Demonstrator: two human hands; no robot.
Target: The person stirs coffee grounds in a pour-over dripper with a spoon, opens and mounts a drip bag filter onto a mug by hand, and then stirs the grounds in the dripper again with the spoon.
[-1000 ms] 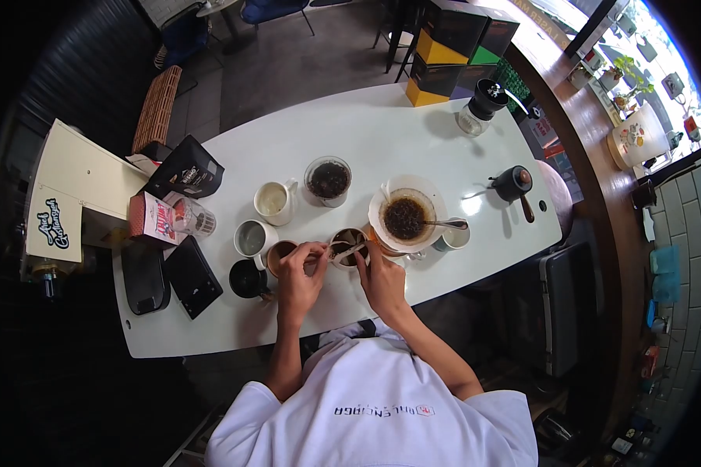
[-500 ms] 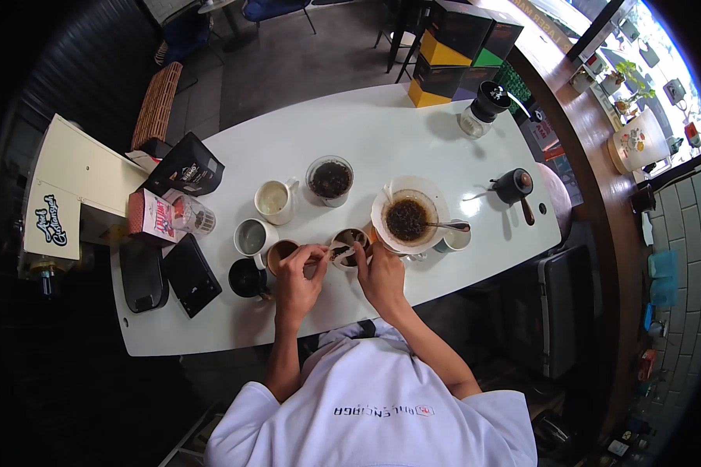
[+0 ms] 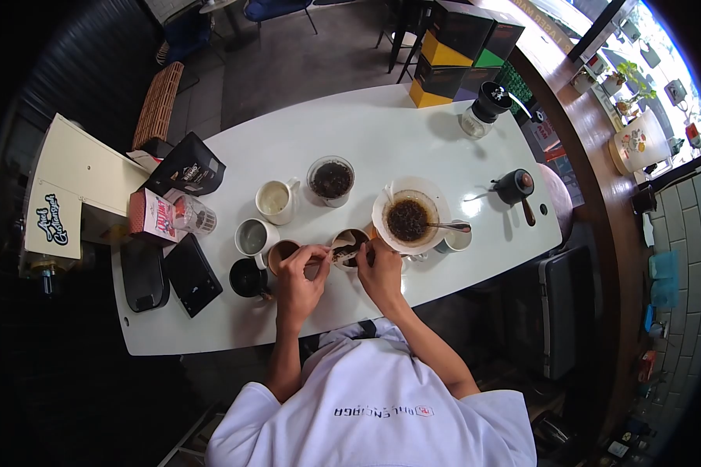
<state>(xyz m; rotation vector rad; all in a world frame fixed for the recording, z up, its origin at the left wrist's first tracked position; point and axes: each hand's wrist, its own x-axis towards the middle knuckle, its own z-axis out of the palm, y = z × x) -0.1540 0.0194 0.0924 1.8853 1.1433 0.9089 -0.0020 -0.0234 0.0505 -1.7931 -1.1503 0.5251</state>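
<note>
Two pinches: left hand (image 3: 299,270) and right hand (image 3: 382,269) are holding opposite ends of a thin, pale piece (image 3: 345,252). Cup (image 3: 347,266) is sitting beneath, between them. Apparently working the piece; next move likely needing a level grip.

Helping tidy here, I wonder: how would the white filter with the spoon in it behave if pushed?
The white filter would probably flex, as its rim looks thin and papery. Its dark, wet-looking contents might slosh. The spoon, its handle jutting past the rim, could slip or swing.
</note>
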